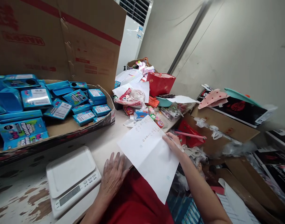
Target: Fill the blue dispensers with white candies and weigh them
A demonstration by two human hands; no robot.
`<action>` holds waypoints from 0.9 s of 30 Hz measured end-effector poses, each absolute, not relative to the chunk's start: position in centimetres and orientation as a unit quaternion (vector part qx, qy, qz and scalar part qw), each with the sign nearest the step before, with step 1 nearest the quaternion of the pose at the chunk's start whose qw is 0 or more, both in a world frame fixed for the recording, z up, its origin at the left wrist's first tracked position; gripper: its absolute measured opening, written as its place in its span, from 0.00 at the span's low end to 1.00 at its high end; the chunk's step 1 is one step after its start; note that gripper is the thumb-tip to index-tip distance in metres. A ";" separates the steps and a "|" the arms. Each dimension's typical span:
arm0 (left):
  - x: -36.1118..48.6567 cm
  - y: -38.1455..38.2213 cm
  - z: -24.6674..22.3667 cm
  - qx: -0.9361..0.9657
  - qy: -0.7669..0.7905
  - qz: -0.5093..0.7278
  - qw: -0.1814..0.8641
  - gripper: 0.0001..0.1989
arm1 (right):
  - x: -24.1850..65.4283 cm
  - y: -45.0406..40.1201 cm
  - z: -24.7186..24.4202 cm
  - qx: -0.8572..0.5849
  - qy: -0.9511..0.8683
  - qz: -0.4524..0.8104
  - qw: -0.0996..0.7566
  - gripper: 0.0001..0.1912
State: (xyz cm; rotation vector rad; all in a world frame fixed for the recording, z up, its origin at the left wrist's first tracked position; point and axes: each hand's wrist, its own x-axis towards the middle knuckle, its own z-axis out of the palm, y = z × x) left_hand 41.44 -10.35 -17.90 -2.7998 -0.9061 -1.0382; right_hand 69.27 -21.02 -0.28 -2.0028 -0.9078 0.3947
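Note:
A creased white sheet of paper (144,152) with small writing near its top is held up in front of me. My right hand (174,144) grips its right edge, fingers mostly behind the sheet. Flat on the table edge lies my left hand (114,172), fingers stretched out and holding nothing, near the paper's lower left side. Just left of that hand sits a white digital scale (73,177), its plate bare and its display facing me.
At left, a large shallow cardboard tray (86,127) holds several blue printed boxes (36,97). Farther back on the table are a red paper bag (160,84), candy packets (130,98) and loose papers. Cartons (228,124) and plastic wrap crowd the right side.

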 end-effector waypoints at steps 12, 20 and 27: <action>41.3 -10.3 -18.2 -0.906 -0.282 -0.314 0.031 0.27 | 72.9 -20.5 -1.0 -0.818 -0.319 0.168 0.448 0.18; 41.8 -10.1 -19.0 -0.906 -0.295 -0.302 0.013 0.37 | 78.4 -18.6 2.4 -0.832 -0.300 0.099 0.455 0.20; 41.6 -10.2 -20.0 -0.893 -0.332 -0.304 0.004 0.37 | 85.4 -9.0 10.5 -0.824 -0.353 -0.094 0.432 0.17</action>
